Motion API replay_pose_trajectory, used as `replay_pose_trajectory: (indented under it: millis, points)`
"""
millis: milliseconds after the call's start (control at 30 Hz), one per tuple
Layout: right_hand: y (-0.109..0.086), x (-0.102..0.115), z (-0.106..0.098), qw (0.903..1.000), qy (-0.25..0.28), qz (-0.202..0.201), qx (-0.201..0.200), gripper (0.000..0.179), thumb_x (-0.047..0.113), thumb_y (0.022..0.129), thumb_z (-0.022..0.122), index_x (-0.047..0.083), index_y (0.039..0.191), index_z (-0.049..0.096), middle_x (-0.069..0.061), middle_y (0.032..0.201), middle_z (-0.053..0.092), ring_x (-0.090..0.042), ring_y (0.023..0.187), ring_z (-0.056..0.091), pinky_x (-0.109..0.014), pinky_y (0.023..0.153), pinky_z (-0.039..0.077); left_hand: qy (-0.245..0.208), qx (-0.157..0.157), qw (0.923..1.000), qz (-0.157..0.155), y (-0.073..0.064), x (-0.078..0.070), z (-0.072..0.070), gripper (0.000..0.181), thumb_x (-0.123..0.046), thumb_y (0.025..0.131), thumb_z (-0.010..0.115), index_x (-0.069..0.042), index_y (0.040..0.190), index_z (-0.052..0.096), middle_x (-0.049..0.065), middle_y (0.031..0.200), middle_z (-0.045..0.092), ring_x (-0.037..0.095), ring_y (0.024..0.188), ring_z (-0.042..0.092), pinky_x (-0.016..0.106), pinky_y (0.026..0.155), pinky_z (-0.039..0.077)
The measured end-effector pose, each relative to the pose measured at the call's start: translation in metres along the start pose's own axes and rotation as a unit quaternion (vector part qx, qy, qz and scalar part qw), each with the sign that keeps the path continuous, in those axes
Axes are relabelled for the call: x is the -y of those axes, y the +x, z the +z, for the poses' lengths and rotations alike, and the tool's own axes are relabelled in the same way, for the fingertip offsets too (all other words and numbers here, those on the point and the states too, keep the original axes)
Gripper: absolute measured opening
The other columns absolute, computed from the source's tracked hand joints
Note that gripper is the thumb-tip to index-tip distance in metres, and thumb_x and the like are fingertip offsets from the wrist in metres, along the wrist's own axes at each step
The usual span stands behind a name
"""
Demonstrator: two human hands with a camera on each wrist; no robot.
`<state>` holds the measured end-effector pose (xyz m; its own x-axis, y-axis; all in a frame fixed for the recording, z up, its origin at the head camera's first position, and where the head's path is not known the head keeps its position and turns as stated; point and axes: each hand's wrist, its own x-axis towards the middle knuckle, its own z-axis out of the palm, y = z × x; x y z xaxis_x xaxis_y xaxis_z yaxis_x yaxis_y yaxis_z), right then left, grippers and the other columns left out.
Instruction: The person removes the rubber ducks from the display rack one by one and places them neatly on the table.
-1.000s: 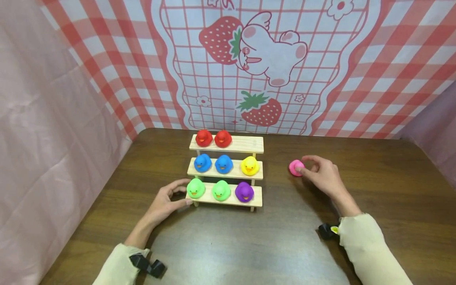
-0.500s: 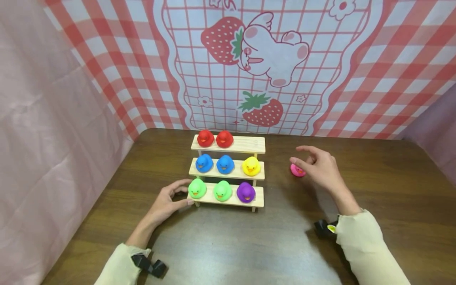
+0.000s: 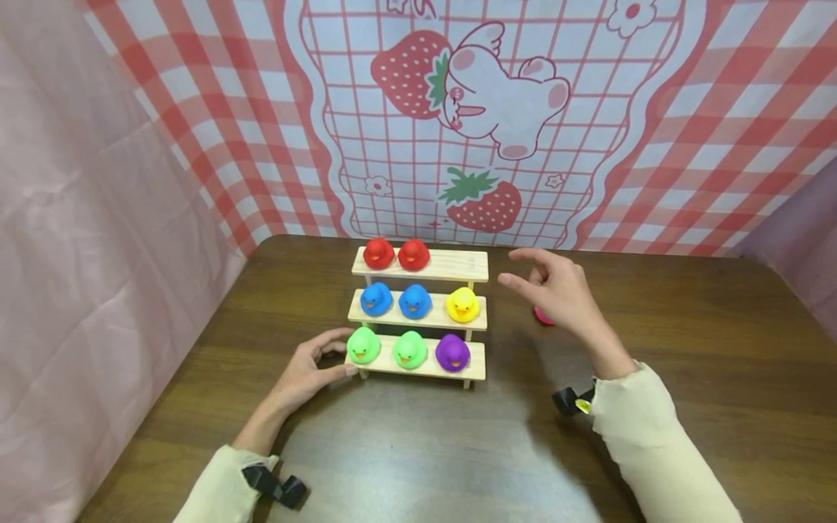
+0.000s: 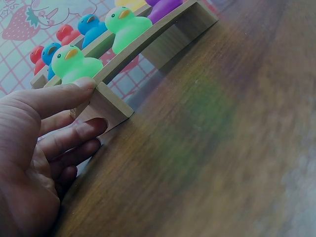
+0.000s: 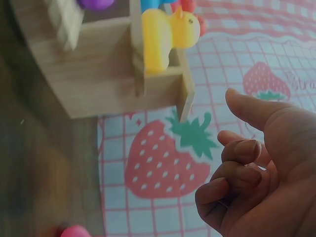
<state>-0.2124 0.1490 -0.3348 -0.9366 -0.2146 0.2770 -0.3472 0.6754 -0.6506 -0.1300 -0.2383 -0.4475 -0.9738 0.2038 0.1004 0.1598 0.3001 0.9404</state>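
A three-step wooden display stand point(image 3: 458, 263) carries small rubber ducks. Two red ducks point(image 3: 414, 256) are on the top step. On the middle step are two blue ducks point(image 3: 415, 301) and a yellow duck point(image 3: 463, 305). Two green ducks point(image 3: 410, 350) and a purple duck point(image 3: 453, 353) fill the bottom step. My left hand point(image 3: 307, 374) holds the left end of the bottom step, thumb on its front corner point(image 4: 86, 83). My right hand point(image 3: 556, 290) hovers right of the stand, thumb and forefinger apart, holding nothing. Below it a pink duck point(image 3: 542, 316) lies on the table, mostly hidden.
The brown wooden table point(image 3: 418, 450) bears the stand. Behind it hangs a red-and-white checked cloth point(image 3: 732, 131) with strawberry prints. A pale pink curtain point(image 3: 98, 218) closes off the left side.
My right hand has let go of the pink duck, then risen and moved left toward the stand's top step. The pink duck stays on the table. My left hand keeps its place.
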Motion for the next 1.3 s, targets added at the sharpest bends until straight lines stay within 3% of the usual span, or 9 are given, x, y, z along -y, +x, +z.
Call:
replay_pose_trajectory:
  millis: [333, 900, 1300]
  points:
    - [0.012, 0.024, 0.010, 0.9996, 0.013, -0.005, 0.026, 0.047, 0.039, 0.091, 0.072, 0.011, 0.128, 0.065, -0.001, 0.059, 0.047, -0.009, 0.045, 0.035, -0.027, 0.045, 0.030, 0.006, -0.001, 1.0000, -0.006, 0.000, 0.000, 0.000, 0.060, -0.008, 0.081, 0.078, -0.006, 0.137, 0.057, 0.018, 0.109, 0.074, 0.005, 0.107, 0.060, 0.032, 0.103, 0.039]
    - [0.027, 0.044, 0.023, 0.9988, 0.018, -0.026, 0.036, 0.044, 0.032, 0.090, 0.074, 0.010, 0.127, 0.066, -0.001, 0.060, 0.047, -0.015, 0.053, 0.040, -0.026, 0.050, 0.032, 0.001, -0.001, 1.0000, -0.008, 0.000, 0.000, -0.001, 0.060, -0.007, 0.081, 0.078, -0.005, 0.138, 0.056, 0.019, 0.109, 0.073, 0.004, 0.107, 0.059, 0.030, 0.103, 0.038]
    - [0.032, 0.057, 0.031, 0.9975, 0.031, -0.030, 0.055, 0.047, 0.031, 0.091, 0.073, 0.009, 0.131, 0.063, -0.002, 0.059, 0.050, -0.018, 0.049, 0.046, -0.025, 0.047, 0.033, 0.003, 0.000, 1.0000, -0.004, 0.000, -0.001, -0.001, 0.059, -0.007, 0.081, 0.078, -0.005, 0.136, 0.058, 0.019, 0.107, 0.073, 0.006, 0.105, 0.059, 0.030, 0.100, 0.039]
